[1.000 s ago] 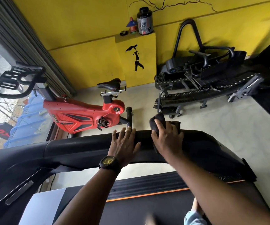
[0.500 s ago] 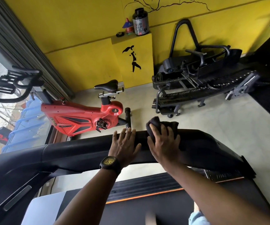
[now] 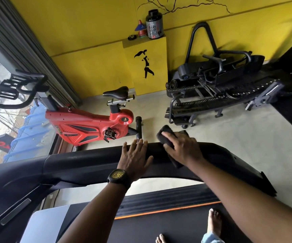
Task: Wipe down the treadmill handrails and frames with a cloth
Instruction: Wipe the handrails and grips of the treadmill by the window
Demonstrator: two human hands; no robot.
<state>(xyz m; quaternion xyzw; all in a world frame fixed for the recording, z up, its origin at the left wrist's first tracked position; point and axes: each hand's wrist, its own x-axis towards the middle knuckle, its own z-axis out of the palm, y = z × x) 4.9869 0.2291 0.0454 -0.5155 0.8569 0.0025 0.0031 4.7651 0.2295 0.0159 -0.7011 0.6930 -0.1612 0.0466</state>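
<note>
handrail (image 3: pixel 89 162): a broad black moulded bar that arches across the view in front of the person. It looks rigid, smooth and fixed, so it should take firm pressure without giving. Its rounded top probably lets a flat palm slide.

treadmill deck (image 3: pixel 168 227): dark belt with an orange edge line, below the rail, with bare feet on it. It is part of the frame still to be wiped, as far as I can judge.

right hand (image 3: pixel 183 149): on top of the rail, right of the middle. The fingers lie close together and bend over the wad, with the thumb against its near side.

left hand (image 3: pixel 134 155): flat on the rail just beside the right one. The fingers are straight and nearly together and hold nothing, so it looks like a brace.

cloth (image 3: pixel 166 137): a dark wad draped over the rail under the right hand, one end poking out beyond the fingertips and another below the wrist. It looks soft, light and limp. Best kept bunched in the palm, because loose ends will likely drag or slip off the curved edge.
</note>
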